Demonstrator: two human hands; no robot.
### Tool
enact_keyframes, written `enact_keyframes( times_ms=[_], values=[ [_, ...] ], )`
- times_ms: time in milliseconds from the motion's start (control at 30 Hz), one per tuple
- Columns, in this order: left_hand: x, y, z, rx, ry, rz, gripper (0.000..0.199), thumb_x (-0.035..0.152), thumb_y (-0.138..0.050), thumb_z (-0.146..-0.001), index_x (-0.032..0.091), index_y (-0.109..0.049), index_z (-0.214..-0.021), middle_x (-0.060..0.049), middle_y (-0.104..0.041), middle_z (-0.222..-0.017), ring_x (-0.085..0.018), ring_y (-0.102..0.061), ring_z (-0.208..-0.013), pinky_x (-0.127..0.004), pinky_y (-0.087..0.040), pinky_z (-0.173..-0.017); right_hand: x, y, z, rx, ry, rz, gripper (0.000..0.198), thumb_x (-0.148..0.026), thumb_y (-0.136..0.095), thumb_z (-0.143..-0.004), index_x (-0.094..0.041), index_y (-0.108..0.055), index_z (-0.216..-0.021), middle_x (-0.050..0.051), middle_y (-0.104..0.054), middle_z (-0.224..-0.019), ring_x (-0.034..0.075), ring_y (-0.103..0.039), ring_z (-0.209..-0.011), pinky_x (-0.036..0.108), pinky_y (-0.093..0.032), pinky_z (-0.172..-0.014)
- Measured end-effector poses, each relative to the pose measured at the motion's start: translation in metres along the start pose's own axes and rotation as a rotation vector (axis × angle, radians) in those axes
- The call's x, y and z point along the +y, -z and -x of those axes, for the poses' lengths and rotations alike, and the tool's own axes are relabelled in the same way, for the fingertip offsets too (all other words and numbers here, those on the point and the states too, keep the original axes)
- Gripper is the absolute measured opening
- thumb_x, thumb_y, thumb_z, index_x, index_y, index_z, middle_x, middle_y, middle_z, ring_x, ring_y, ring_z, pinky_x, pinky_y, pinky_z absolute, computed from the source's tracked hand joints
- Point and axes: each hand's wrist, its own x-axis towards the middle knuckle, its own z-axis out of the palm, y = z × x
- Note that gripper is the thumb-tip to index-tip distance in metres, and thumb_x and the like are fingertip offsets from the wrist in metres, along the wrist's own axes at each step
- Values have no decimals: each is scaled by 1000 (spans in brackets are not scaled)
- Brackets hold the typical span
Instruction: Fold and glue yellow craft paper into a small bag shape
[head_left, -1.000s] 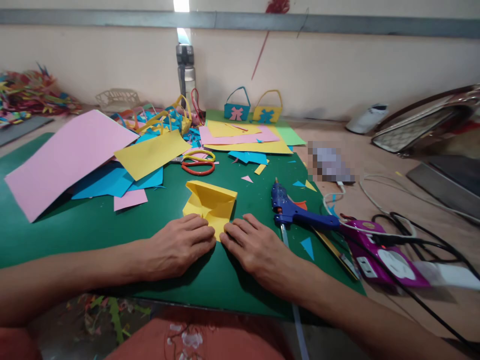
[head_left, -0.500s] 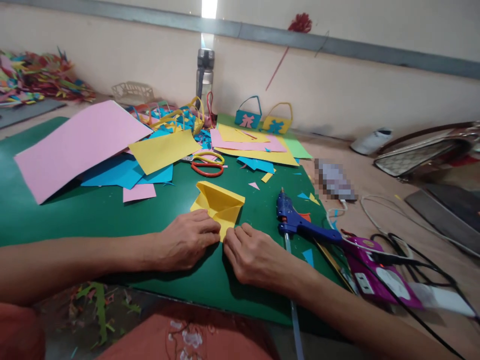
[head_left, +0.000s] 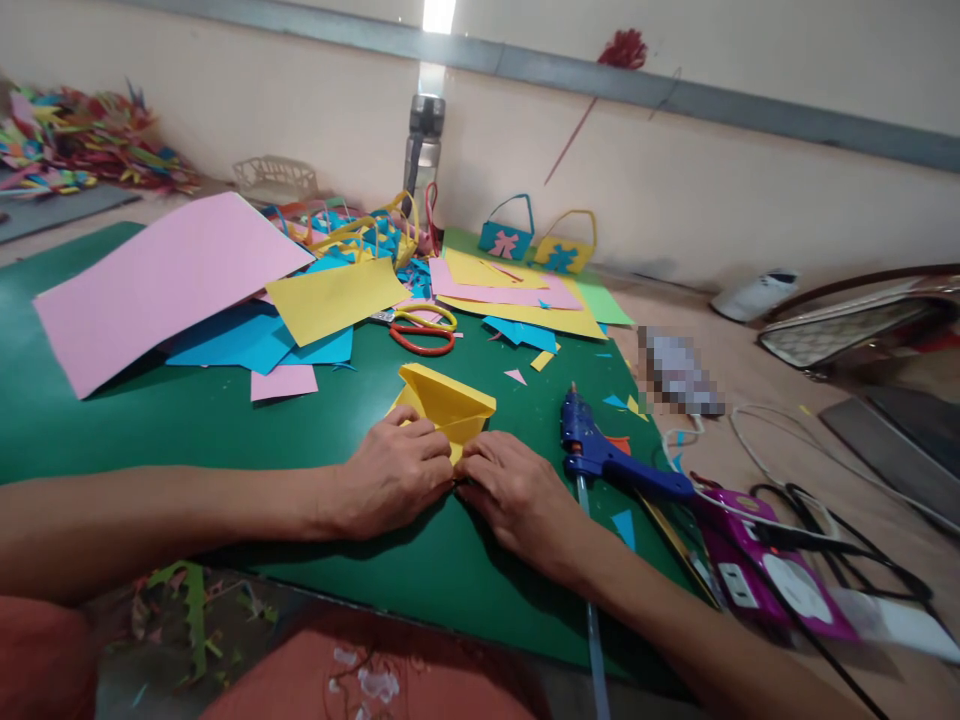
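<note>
A folded piece of yellow paper (head_left: 450, 405), shaped like an open envelope, lies on the green board (head_left: 360, 585) in front of me. My left hand (head_left: 397, 470) is closed on its near left part, fingers curled over the edge. Close against it, my right hand (head_left: 517, 495) pinches the near right corner. The fingertips of both hands almost meet, hiding the near end of the paper. To the right of my right hand lies a blue glue gun (head_left: 607, 455) with a clear glue stick in its back.
Red-and-yellow-handled scissors (head_left: 424, 330) lie beyond the yellow paper. Pink sheets (head_left: 172, 280), blue sheets and scraps cover the back left. Two small paper bags (head_left: 506, 238) stand by the wall. A purple power strip (head_left: 780, 570) with cables is at right.
Both hands have drawn closer together at the near edge of the folded yellow paper, covering more of its near corner. The view has shifted slightly.
</note>
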Motion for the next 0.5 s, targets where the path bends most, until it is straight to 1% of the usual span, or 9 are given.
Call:
enact_keyframes(
  times_ms=[100,233,300,400,500],
  values=[
    [0,1,0,12,-15,3,28,20,-43,-89,17,-56,-64,0,-59,-65,-13,-49,-62,-31,-35,-73,0,-2,1,38,-15,-5,12,-15,-47,-87,-14,-56,-78,7,-59,-80,17,-51,-76,29,-40,-69],
    [0,3,2,36,-31,-5,29,20,-41,-90,17,-55,-64,0,-59,-65,-13,-49,-63,-32,-35,-78,2,-7,4,126,22,40,21,-17,-42,-90,-14,-57,-76,6,-59,-75,15,-49,-70,28,-39,-67],
    [0,3,3,42,-47,-19,29,21,-41,-90,17,-55,-65,0,-59,-67,-13,-49,-65,-33,-34,-80,2,-8,5,142,44,66,24,-16,-41,-91,-14,-59,-75,5,-59,-73,14,-48,-68,28,-38,-67],
    [1,4,4,24,-87,-49,27,20,-42,-90,18,-55,-67,1,-58,-65,-13,-49,-66,-34,-34,-83,0,-5,6,108,63,115,27,-11,-39,-90,-15,-59,-73,5,-59,-73,14,-48,-68,29,-37,-67],
    [2,4,6,-13,-130,-65,24,24,-44,-90,19,-55,-70,2,-58,-66,-14,-50,-67,-36,-35,-86,-3,3,8,-3,97,179,21,-9,-42,-87,-15,-61,-80,6,-61,-79,16,-49,-73,31,-36,-70]
  ],
)
